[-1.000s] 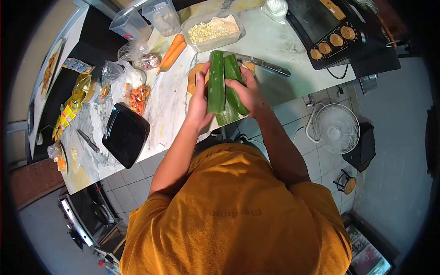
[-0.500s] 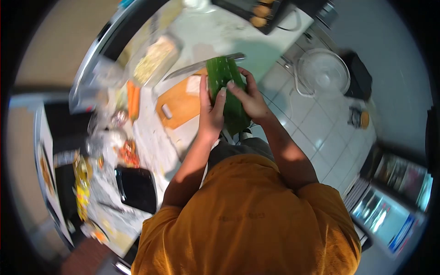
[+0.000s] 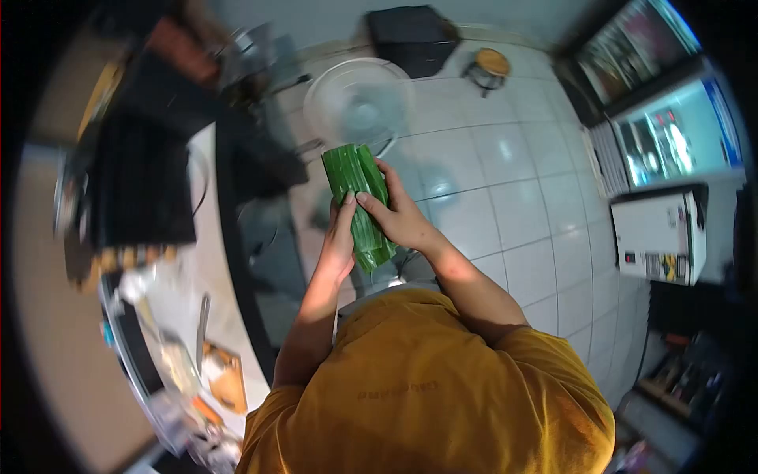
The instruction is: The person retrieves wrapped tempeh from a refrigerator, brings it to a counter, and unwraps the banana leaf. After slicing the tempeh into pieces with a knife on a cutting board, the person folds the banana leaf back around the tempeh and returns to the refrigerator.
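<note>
Long green aloe-like leaf pieces [image 3: 359, 209] are stacked side by side in a bundle, held above the tiled floor. My left hand [image 3: 341, 233] grips the bundle's left side, thumb on top. From the right, my right hand [image 3: 399, 217] wraps round the same bundle, its thumb pressing the top near the other thumb. The fingers beneath the leaves are mostly hidden. Away from both hands, on the counter at the lower left, are a knife [image 3: 202, 328] and an orange cutting board [image 3: 229, 385] with something pale on it.
The counter [image 3: 225, 296] runs along the left, with a black oven [image 3: 146, 186] on it. A round white basin or basket [image 3: 359, 99] stands on the floor ahead, near a small stool [image 3: 489, 67]. Lit glass-front fridge [image 3: 671, 138] and white box [image 3: 655, 237] are at the right.
The view has swung right, from the counter to the floor and fridge. The leaf pieces, earlier apart in both hands, are now together in one bundle held away from the counter.
</note>
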`<move>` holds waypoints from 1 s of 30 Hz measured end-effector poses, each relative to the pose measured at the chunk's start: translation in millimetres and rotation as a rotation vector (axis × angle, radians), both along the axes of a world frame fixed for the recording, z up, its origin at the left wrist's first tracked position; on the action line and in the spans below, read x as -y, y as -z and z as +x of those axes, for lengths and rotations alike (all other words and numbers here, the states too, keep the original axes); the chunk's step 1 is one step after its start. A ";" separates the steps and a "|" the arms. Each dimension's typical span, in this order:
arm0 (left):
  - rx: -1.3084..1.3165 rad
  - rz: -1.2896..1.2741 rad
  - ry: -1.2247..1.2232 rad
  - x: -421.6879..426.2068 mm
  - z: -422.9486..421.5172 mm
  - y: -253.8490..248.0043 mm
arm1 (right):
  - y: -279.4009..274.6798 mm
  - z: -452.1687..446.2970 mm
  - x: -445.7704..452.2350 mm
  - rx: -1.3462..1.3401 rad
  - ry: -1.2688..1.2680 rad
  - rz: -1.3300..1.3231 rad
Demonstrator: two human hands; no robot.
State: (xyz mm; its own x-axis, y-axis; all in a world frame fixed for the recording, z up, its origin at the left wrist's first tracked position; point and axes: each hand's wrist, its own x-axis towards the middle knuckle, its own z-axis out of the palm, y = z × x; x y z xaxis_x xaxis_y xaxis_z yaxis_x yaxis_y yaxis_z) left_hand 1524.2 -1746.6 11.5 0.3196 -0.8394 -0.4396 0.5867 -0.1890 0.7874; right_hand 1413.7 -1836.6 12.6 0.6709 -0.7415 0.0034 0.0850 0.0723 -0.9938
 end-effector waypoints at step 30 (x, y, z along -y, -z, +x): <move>-0.237 0.007 1.339 810.5 -400.2 -19.6 | -23.4 -414.2 630.9 0.076 1.299 0.223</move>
